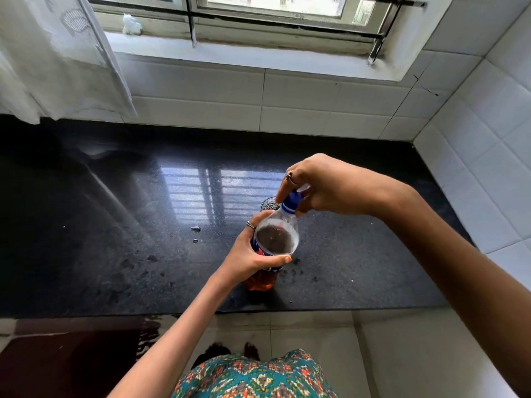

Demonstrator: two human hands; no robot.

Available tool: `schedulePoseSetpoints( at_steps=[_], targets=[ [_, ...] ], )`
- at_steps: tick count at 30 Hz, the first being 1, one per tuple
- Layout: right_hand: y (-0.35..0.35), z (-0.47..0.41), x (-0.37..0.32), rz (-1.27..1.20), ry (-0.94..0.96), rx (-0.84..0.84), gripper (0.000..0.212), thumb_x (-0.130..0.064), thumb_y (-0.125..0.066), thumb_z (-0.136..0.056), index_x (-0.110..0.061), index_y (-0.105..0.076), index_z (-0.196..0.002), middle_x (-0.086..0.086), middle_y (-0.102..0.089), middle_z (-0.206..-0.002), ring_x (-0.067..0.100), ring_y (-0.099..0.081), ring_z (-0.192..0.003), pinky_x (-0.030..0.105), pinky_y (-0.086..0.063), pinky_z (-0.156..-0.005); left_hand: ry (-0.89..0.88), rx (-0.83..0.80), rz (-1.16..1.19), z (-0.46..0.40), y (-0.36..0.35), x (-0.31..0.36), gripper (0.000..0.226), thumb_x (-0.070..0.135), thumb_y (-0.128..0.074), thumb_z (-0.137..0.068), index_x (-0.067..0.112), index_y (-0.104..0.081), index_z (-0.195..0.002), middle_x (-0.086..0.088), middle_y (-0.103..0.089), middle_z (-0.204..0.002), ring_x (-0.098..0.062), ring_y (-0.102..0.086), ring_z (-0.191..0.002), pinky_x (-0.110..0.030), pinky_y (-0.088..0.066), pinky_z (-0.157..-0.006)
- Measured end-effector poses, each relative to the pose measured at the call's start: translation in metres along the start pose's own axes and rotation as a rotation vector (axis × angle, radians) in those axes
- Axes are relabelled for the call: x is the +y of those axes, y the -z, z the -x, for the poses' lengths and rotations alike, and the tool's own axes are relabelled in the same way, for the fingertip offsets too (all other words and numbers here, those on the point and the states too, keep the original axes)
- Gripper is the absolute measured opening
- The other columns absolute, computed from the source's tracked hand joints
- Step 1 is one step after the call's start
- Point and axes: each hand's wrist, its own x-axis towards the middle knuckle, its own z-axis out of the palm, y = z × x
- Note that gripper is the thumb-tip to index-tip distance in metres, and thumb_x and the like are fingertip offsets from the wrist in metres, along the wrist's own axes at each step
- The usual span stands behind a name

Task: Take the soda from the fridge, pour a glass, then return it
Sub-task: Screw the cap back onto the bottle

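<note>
The soda bottle [274, 239], a clear plastic one with dark cola and a blue-and-red label, stands upright on the black granite counter [115, 211], roughly at its middle and near the front edge. The left hand [253, 254] is wrapped around the bottle's shoulder, fingers and thumb clamped on the label band to hold it steady. The right hand [313, 185] reaches in from above and pinches the blue cap [291, 201] between thumb and fingertips. Just behind the bottle, partly hidden by the cap and fingers, stands a glass [267, 203]; how full it is cannot be told from here. A few wet spots [195, 228] lie on the counter to the left. The step in hand is working the cap, though whether it is being loosened before the pour or tightened after it is unclear from this view. If loosening, the next move calls for a slow twist to let the gas out, then a tilt over the glass; if tightening, a firm seal before the fridge.
</note>
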Motion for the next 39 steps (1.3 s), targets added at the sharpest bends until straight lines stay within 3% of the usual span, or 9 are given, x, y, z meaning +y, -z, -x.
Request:
schedulePoseSetpoints(
  at_steps=[6, 9, 13, 18, 21, 23, 28, 31, 39],
  targets=[
    [-0.013, -0.005, -0.001, 0.111, -0.166, 0.168, 0.051, -0.053, -0.072, -0.068, -0.011, -0.070, -0.097, 0.011, -0.070, -0.093, 0.027, -0.065, -0.085, 0.035, -0.053, -0.075, -0.007, 0.014, 0.020, -0.001, -0.002, -0.002, 0.077, 0.018, -0.086, -0.051, 0.041, -0.048, -0.115, 0.006, -0.061, -0.117, 0.009, -0.060, -0.099, -0.005, -0.043, -0.084],
    [-0.004, 0.004, 0.002, -0.041, -0.129, 0.074, 0.059, -0.044, -0.073, -0.071, -0.019, -0.059, -0.123, 0.007, -0.065, -0.120, 0.020, -0.062, -0.107, 0.036, -0.049, -0.094, -0.010, 0.011, 0.008, 0.000, -0.003, -0.001, 0.079, 0.014, -0.085, -0.052, 0.043, -0.047, -0.115, 0.015, -0.059, -0.115, 0.011, -0.058, -0.100, -0.005, -0.042, -0.087],
    [-0.008, 0.004, 0.003, -0.130, -0.120, 0.085, 0.030, -0.032, -0.074, -0.074, -0.014, -0.072, -0.098, 0.004, -0.071, -0.090, 0.017, -0.066, -0.083, 0.034, -0.055, -0.079, -0.017, 0.005, 0.016, 0.000, -0.003, 0.000, 0.077, 0.006, -0.083, -0.056, 0.045, -0.046, -0.110, 0.015, -0.057, -0.112, 0.016, -0.058, -0.094, -0.001, -0.042, -0.083],
    [-0.028, -0.001, 0.003, 0.031, -0.274, 0.190, 0.071, -0.072, -0.038, -0.072, -0.008, -0.064, -0.086, 0.008, -0.063, -0.082, 0.026, -0.061, -0.082, 0.034, -0.045, -0.069, -0.014, 0.029, 0.034, 0.002, -0.002, -0.003, 0.076, 0.025, -0.083, -0.049, 0.049, -0.048, -0.111, 0.014, -0.059, -0.114, 0.010, -0.059, -0.100, -0.005, -0.043, -0.085],
    [-0.028, 0.007, 0.014, -0.479, -0.127, 0.069, 0.040, -0.032, -0.055, -0.089, -0.016, -0.055, -0.126, 0.001, -0.061, -0.126, 0.013, -0.056, -0.118, 0.022, -0.045, -0.097, -0.002, 0.035, 0.072, 0.002, -0.001, -0.002, 0.076, 0.015, -0.083, -0.050, 0.043, -0.047, -0.111, 0.012, -0.058, -0.112, 0.012, -0.060, -0.095, -0.005, -0.044, -0.085],
    [-0.035, 0.009, 0.019, -0.548, -0.050, 0.170, 0.034, -0.011, -0.066, -0.083, -0.014, -0.063, -0.117, 0.002, -0.068, -0.116, 0.005, -0.062, -0.104, 0.013, -0.046, -0.093, -0.012, 0.035, 0.067, 0.001, -0.002, -0.003, 0.073, 0.009, -0.080, -0.052, 0.039, -0.046, -0.110, 0.014, -0.058, -0.109, 0.016, -0.059, -0.092, -0.003, -0.043, -0.083],
    [-0.056, 0.004, 0.018, -0.599, -0.157, 0.352, 0.040, -0.041, -0.072, -0.070, -0.018, -0.056, -0.099, -0.004, -0.060, -0.097, 0.002, -0.057, -0.085, 0.010, -0.048, -0.075, -0.026, 0.023, 0.054, -0.001, -0.002, -0.005, 0.076, 0.020, -0.085, -0.049, 0.041, -0.049, -0.113, 0.009, -0.062, -0.111, 0.005, -0.062, -0.098, -0.011, -0.045, -0.087],
    [-0.069, 0.007, 0.017, -0.920, -0.013, 0.236, 0.036, -0.019, -0.055, -0.089, -0.025, -0.044, -0.123, -0.010, -0.051, -0.126, 0.003, -0.047, -0.124, 0.017, -0.043, -0.101, -0.031, 0.035, 0.054, -0.002, -0.004, -0.005, 0.072, 0.026, -0.082, -0.048, 0.043, -0.050, -0.111, 0.012, -0.062, -0.110, 0.007, -0.060, -0.099, -0.010, -0.045, -0.087],
    [-0.086, 0.001, 0.006, -1.234, -0.024, 0.622, 0.033, 0.008, -0.067, -0.075, -0.017, -0.054, -0.091, 0.006, -0.067, -0.095, 0.009, -0.066, -0.092, 0.021, -0.055, -0.085, -0.019, 0.065, 0.087, -0.001, -0.003, -0.010, 0.075, 0.028, -0.081, -0.046, 0.043, -0.048, -0.112, 0.010, -0.061, -0.111, 0.007, -0.061, -0.098, -0.011, -0.046, -0.088]
  ],
)
